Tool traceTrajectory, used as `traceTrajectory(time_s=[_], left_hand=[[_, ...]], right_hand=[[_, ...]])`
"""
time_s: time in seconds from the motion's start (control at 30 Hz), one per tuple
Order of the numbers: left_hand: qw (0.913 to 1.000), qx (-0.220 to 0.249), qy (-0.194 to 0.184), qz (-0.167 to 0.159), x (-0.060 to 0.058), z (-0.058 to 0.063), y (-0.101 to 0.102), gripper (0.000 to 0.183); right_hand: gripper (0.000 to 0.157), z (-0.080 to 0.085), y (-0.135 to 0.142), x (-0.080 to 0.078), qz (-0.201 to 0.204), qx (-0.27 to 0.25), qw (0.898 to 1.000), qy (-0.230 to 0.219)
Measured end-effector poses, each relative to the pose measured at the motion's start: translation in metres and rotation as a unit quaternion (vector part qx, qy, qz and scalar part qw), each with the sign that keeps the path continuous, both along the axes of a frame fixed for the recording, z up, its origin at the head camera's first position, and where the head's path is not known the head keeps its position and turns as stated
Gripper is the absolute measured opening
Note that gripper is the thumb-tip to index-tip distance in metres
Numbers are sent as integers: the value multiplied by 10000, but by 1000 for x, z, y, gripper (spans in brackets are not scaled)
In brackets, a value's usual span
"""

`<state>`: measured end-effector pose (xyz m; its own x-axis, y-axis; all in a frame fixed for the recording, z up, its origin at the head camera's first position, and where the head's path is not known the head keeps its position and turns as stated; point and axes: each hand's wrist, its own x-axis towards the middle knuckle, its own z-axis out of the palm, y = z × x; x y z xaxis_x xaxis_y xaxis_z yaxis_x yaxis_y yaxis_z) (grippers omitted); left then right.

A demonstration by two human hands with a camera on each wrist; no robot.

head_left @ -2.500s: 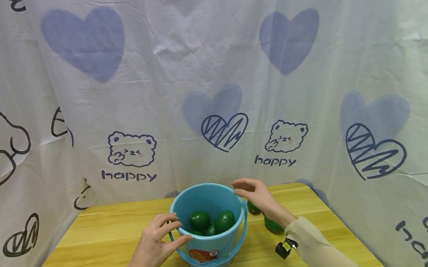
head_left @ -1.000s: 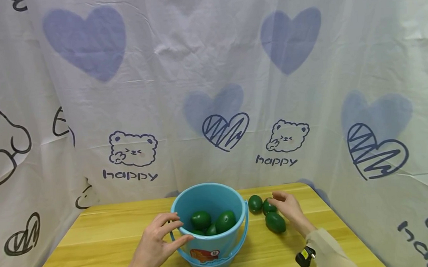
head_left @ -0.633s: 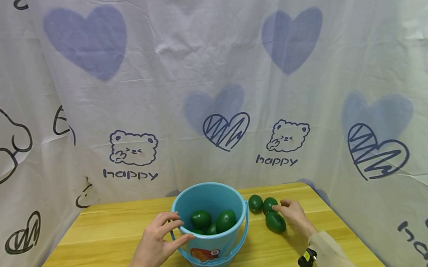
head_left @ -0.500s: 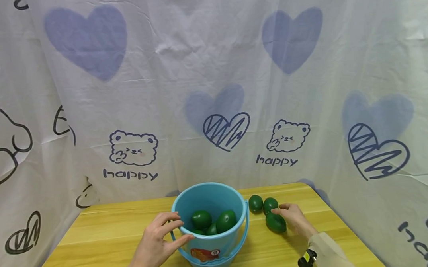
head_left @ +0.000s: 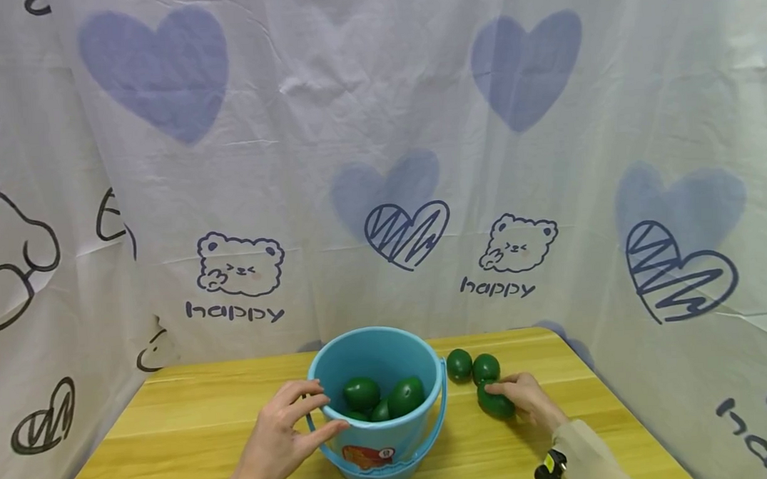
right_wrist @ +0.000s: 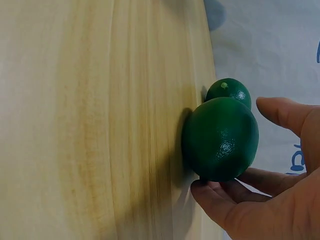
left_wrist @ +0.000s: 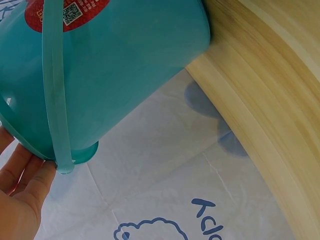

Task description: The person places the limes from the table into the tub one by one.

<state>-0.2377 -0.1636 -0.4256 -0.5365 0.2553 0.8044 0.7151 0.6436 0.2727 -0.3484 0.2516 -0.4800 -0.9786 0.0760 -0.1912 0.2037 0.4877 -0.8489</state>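
Observation:
A light-blue bucket (head_left: 378,440) with several glossy dark-green avocados (head_left: 406,396) inside stands at the middle of the table. My left hand (head_left: 279,430) holds its left rim, fingers over the edge and thumb towards the front. In the left wrist view those fingers sit by the handle's hinge. Right of the bucket, three more avocados lie close together. My right hand (head_left: 527,397) is at the nearest avocado (right_wrist: 220,140); in the right wrist view, fingertips reach its lower side, while the thumb stands apart from it. A second avocado (right_wrist: 229,91) shows behind.
The bucket's blue handle (head_left: 431,441) hangs down in front. Two other avocados (head_left: 460,365) lie near the back of the yellow wood-grain table (head_left: 193,433). A white printed curtain (head_left: 329,163) hangs behind and along both sides.
My right hand has moved from over the bucket's right rim to the loose avocados, then down to the nearest one. The left hand stays at the rim.

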Motion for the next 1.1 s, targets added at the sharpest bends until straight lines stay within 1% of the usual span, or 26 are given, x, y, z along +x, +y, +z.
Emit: traceTrajectory(time_s=[0.1,0.23,0.43,0.53,0.83,1.0,1.1], left_hand=[[10000,30,-20,-13,1,0,0,33],[10000,45,-34,-48,0,0,-1,32],[10000,29,-5,-35,0,-1,-1,31],[10000,18,28,-31,0,-1,-1,31],[10000,-17,-78,-3,0,1,-1,32],[9998,-29,-180,2,0,1,-2,32],[9998,-36,-217,32,0,0,-2,32]], right_hand=[[64,-2,0,0,55,105,9998,130],[64,-7,-1,-1,99,87,9996,262],[63,-8,-3,-1,85,209,9997,95],[64,-8,-4,-1,64,205,9997,82],[63,-12,-1,-3,28,339,9992,197],[62,-10,0,-3,76,384,9990,224],[63,-9,1,-3,70,306,9992,244]])
